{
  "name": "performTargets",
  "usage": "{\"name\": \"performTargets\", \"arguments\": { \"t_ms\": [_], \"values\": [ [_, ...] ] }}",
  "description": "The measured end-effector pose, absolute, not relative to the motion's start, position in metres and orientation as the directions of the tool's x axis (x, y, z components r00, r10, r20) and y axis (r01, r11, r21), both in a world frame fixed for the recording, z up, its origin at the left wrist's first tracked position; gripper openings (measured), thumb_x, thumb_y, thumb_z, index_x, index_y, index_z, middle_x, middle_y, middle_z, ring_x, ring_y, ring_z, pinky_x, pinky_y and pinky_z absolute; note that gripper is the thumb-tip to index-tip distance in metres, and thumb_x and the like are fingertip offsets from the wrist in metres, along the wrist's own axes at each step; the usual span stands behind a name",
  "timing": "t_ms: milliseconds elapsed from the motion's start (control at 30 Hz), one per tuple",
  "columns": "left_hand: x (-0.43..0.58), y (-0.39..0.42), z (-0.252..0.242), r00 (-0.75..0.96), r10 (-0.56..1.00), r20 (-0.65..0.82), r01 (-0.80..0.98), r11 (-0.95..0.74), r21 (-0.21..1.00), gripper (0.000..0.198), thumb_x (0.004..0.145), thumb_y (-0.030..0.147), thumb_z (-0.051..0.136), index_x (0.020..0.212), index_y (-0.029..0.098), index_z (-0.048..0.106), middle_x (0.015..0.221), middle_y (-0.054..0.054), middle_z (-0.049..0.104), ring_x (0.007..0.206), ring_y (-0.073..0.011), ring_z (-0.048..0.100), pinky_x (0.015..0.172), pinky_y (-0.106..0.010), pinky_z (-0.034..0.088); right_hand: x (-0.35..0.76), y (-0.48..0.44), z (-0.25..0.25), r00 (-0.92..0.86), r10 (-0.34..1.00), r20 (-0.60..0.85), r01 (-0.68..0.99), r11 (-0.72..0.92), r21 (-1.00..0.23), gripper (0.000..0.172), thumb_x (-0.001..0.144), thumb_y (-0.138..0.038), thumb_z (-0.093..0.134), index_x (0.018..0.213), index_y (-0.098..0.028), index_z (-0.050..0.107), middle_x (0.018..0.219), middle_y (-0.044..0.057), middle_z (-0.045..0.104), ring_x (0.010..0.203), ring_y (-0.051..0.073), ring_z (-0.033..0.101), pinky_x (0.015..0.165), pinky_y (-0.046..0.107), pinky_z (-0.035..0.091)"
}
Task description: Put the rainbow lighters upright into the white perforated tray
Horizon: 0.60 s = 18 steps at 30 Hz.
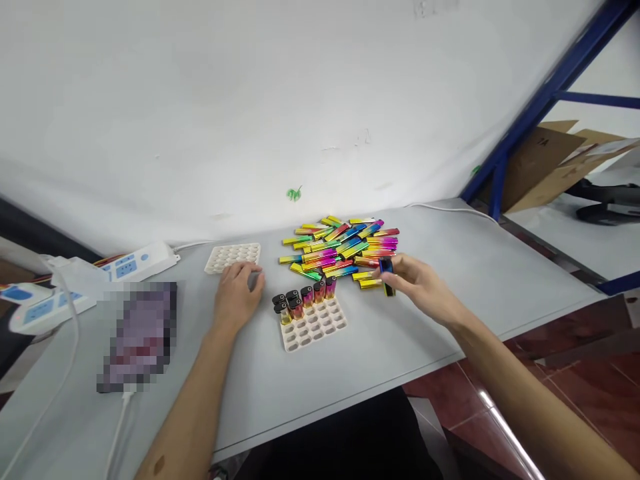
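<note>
The right hand (pixel 424 288) is right of the middle of the frame. Its thumb and fingers pinch one shiny tube (pixel 387 276), blue and dark at the top and yellow lower down. The left hand (pixel 233 298) is left of the middle, with its fingers bent. A dark gray patch shows by its fingertips, but one cannot tell if it holds anything.

A big pile of shiny tubes (pixel 345 251) lies on the gray table (pixel 400 360) in the middle of the frame, just beside the right hand. They are yellow, pink, blue, red and green. Below the pile sits a white tray (pixel 316 339) full of little holes. Tubes with black tops (pixel 307 297) stand in its back part. Another white tray (pixel 234 256) lies just past the left hand.
</note>
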<state>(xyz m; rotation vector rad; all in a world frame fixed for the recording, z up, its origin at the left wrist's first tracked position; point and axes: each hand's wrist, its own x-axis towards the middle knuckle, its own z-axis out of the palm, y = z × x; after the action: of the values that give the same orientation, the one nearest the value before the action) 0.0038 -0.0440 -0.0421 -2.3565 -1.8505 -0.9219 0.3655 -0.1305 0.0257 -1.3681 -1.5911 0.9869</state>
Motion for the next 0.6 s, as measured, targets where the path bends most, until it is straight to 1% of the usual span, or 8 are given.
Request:
{"name": "performTargets", "arguments": {
  "t_ms": [33,100,167,267,333,467,533,600],
  "values": [
    [0.003,-0.044,-0.042,0.134,0.885,0.447,0.891,-0.305,0.337,0.023,0.090,0.029,0.049,0.100,0.018,0.066,0.111,-0.011,0.066,0.112,-0.0297,0.055,0.103,-0.045,0.044,0.357,-0.124,0.026,-0.093,0.993,0.075,0.251,0.096,-0.963,0.030,0.091,-0.052,0.059,0.096,-0.023,0.054,0.088,0.002,0.068,0.081,0.019,0.066,0.073,0.034,0.053],
    [0.003,-0.045,-0.042,0.141,0.883,0.447,0.893,-0.309,0.327,0.023,0.090,0.029,0.048,0.100,0.018,0.066,0.111,-0.011,0.066,0.112,-0.0293,0.056,0.103,-0.045,0.044,0.340,-0.109,0.023,-0.097,0.994,0.056,0.087,0.065,-0.994,0.030,0.091,-0.052,0.058,0.100,-0.025,0.047,0.075,-0.004,0.062,0.064,0.015,0.062,0.059,0.029,0.050],
    [0.001,-0.046,-0.042,0.146,0.882,0.447,0.897,-0.309,0.317,0.024,0.091,0.030,0.048,0.100,0.018,0.066,0.110,-0.011,0.066,0.111,-0.0289,0.056,0.103,-0.044,0.044,0.326,-0.094,0.016,-0.088,0.995,0.044,0.041,0.048,-0.998,0.031,0.090,-0.052,0.060,0.099,-0.025,0.045,0.063,-0.009,0.051,0.046,0.009,0.047,0.047,0.023,0.040],
    [0.000,-0.046,-0.043,0.148,0.883,0.445,0.902,-0.305,0.306,0.024,0.091,0.031,0.047,0.101,0.018,0.066,0.111,-0.010,0.066,0.111,-0.0284,0.057,0.103,-0.043,0.045,0.313,-0.075,0.004,-0.074,0.997,-0.009,-0.001,-0.009,-1.000,0.037,0.090,-0.058,0.056,0.084,-0.023,0.044,0.057,-0.011,0.038,0.040,0.005,0.030,0.039,0.021,0.025],
    [0.000,-0.045,-0.044,0.144,0.886,0.442,0.905,-0.298,0.303,0.025,0.091,0.031,0.047,0.101,0.019,0.066,0.110,-0.010,0.066,0.111,-0.0286,0.057,0.104,-0.044,0.044,0.311,-0.070,-0.001,-0.068,0.997,-0.026,0.008,-0.025,-1.000,0.043,0.091,-0.062,0.050,0.077,-0.022,0.042,0.055,-0.010,0.037,0.039,0.006,0.030,0.039,0.021,0.024],
    [0.000,-0.039,-0.046,0.124,0.891,0.438,0.911,-0.277,0.306,0.028,0.090,0.034,0.048,0.105,0.018,0.065,0.114,-0.012,0.065,0.114,-0.0308,0.056,0.105,-0.047,0.043,0.313,-0.074,-0.002,-0.069,0.997,0.023,0.036,0.025,-0.999,0.042,0.092,-0.062,0.050,0.079,-0.023,0.040,0.061,-0.006,0.052,0.044,0.009,0.046,0.042,0.023,0.035],
    [0.000,-0.037,-0.048,0.113,0.893,0.435,0.914,-0.265,0.308,0.032,0.090,0.035,0.048,0.109,0.016,0.064,0.119,-0.013,0.063,0.118,-0.0318,0.054,0.108,-0.048,0.042,0.315,-0.078,-0.002,-0.059,0.997,0.049,0.007,0.050,-0.999,0.040,0.093,-0.061,0.050,0.081,-0.024,0.040,0.061,-0.007,0.052,0.045,0.009,0.043,0.043,0.023,0.035],
    [-0.001,-0.036,-0.049,0.099,0.899,0.427,0.920,-0.247,0.306,0.036,0.090,0.037,0.047,0.114,0.014,0.063,0.124,-0.014,0.061,0.121,-0.0321,0.052,0.110,-0.049,0.040,0.316,-0.079,-0.003,-0.059,0.996,0.060,-0.043,0.057,-0.997,0.042,0.094,-0.062,0.046,0.081,-0.023,0.044,0.056,-0.008,0.043,0.043,0.009,0.036,0.043,0.023,0.033]
  ]
}}
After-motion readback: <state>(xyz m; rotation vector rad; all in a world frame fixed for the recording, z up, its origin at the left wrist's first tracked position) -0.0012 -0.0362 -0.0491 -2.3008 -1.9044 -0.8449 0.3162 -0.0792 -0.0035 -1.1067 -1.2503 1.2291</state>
